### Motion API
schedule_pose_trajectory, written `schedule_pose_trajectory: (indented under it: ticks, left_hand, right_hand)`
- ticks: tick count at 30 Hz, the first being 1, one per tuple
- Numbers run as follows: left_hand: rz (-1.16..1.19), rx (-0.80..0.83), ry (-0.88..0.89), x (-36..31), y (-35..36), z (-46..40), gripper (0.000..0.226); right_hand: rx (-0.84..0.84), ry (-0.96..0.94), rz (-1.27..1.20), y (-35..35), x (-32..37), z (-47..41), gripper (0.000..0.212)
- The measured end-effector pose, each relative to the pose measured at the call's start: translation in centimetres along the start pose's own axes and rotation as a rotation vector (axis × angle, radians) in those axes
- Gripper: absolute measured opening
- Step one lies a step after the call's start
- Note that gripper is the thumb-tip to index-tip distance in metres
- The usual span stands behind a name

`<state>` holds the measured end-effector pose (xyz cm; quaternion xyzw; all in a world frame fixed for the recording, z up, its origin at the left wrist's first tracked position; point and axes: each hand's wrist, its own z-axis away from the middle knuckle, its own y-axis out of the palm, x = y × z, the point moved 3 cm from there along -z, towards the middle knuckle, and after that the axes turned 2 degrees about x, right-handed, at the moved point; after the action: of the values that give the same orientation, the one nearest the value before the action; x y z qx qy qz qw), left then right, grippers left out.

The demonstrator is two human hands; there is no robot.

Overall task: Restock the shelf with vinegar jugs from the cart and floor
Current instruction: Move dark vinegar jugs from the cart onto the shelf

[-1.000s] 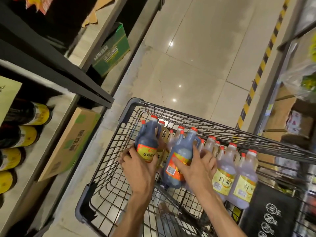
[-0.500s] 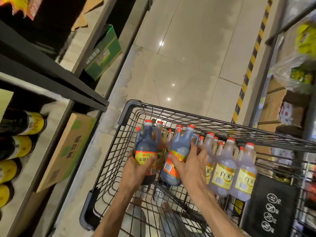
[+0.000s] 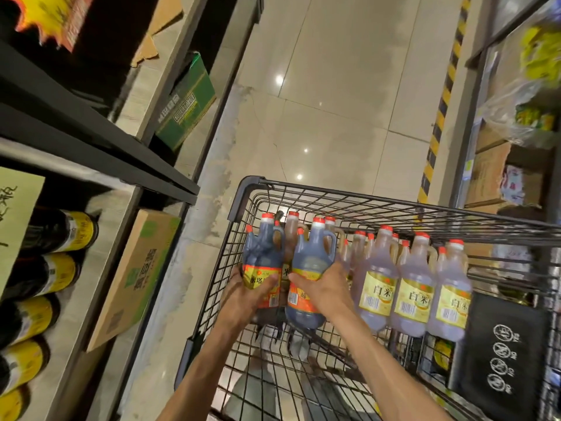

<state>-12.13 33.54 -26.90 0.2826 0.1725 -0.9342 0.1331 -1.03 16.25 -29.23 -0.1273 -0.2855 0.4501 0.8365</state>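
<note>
Inside a black wire cart (image 3: 243, 196) stand several red-capped vinegar jugs. My left hand (image 3: 246, 296) grips a dark vinegar jug (image 3: 261, 253) by its labelled lower body. Beside it, my right hand (image 3: 324, 287) wraps another dark vinegar jug (image 3: 312, 262) around its orange label. Both jugs are upright and raised above the cart floor. To their right stands a row of clear white vinegar jugs (image 3: 413, 281) with yellow labels. The shelf (image 3: 100, 238) on the left carries dark bottles (image 3: 57, 229) lying with yellow labels.
A brown cardboard box (image 3: 136, 275) leans at the shelf's foot beside the cart. A green box (image 3: 185, 101) sits on a lower shelf further along. Shelving with boxes and bagged goods (image 3: 516, 141) lines the right. A yellow-black floor stripe (image 3: 440, 110) runs along the tiled aisle.
Both hands have lifted the two dark jugs slightly and shifted their grip lower on the labels. The view has swung a little to the right and closer.
</note>
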Motion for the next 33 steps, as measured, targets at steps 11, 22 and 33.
schedule_pose_trajectory:
  ticks: [11, 22, 33]
  left_hand:
    - [-0.040, 0.116, 0.148, -3.4, 0.3, 4.5, 0.073]
    - [-0.222, 0.327, 0.534, -17.0, 2.7, 19.7, 0.093]
    - [-0.340, 0.654, 0.893, -23.7, 15.2, 38.8, 0.078]
  right_hand:
    - [-0.007, -0.179, -0.384, -5.8, 0.0, 6.7, 0.067]
    - [-0.299, -0.330, -0.735, -18.4, -2.4, 23.7, 0.081]
    - [-0.737, -0.410, -0.941, -27.8, -13.5, 43.5, 0.079]
